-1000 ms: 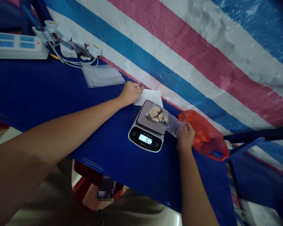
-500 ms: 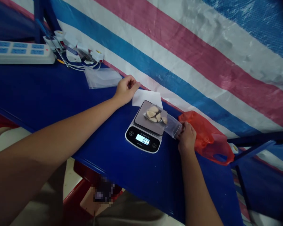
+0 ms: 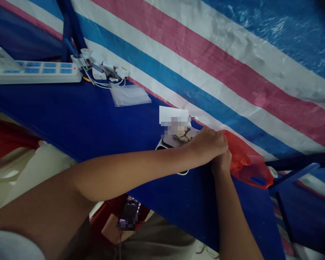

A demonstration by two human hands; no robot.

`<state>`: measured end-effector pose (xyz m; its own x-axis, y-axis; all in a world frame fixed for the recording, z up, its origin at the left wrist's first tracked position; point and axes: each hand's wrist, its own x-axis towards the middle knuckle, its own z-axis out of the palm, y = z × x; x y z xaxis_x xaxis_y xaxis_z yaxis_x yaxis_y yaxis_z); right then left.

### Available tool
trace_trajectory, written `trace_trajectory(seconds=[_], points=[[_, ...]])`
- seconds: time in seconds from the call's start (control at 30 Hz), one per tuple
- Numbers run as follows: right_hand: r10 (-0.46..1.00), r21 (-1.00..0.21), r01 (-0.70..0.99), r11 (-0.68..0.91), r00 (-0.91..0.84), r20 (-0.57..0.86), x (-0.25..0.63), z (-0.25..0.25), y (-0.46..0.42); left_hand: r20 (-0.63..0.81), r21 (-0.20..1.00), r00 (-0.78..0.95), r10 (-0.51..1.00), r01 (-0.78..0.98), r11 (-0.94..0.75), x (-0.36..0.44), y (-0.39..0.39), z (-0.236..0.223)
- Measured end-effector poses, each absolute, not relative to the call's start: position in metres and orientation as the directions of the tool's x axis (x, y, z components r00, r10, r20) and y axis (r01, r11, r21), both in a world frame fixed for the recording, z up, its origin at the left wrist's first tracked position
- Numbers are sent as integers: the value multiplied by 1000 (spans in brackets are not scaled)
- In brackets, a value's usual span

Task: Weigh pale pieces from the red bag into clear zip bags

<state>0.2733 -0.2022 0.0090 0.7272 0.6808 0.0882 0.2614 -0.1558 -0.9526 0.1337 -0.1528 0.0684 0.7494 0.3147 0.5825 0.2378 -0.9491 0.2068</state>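
My left hand [image 3: 209,145] reaches across to the right, its fingers closed against my right hand. What its fingertips hold, if anything, is hidden. My right hand [image 3: 222,161] is closed at the open end of a small clear plastic bag, which my left hand mostly covers. Pale, chunky slices [image 3: 183,134] in that bag rest on a kitchen scale [image 3: 168,141]. The scale's display is hidden behind my left forearm. Behind the scale lies a white sheet of paper [image 3: 173,113].
A red plastic bag [image 3: 245,164] lies just right of my hands. Flat clear bags [image 3: 130,95] lie further left on the blue table [image 3: 97,119]. A power strip [image 3: 52,74], chargers and cables stand at the back left. Striped sheeting [image 3: 206,72] borders the table's back edge.
My left hand has moved from beside the paper across the scale to my right hand, and its forearm now covers the display. The camera view has shifted slightly.
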Motion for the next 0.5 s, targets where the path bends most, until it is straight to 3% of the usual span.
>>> trace_trajectory(seconds=[0.2,0.27,0.37,0.5], points=[[698,-999,-17,-41,715,-41,260,8,-205,405,327,701,587,489,-809,74,-82,156],[705,-999,-36,-26,708,-44,259,10,-206,338,367,646,685,579,-728,57,-59,175],[717,-998,-50,-26,695,-54,260,12,-207,351,348,611,709,618,-705,35,-30,191],[723,-996,-82,-20,688,-71,261,9,-206,289,423,514,808,689,-589,7,10,203]])
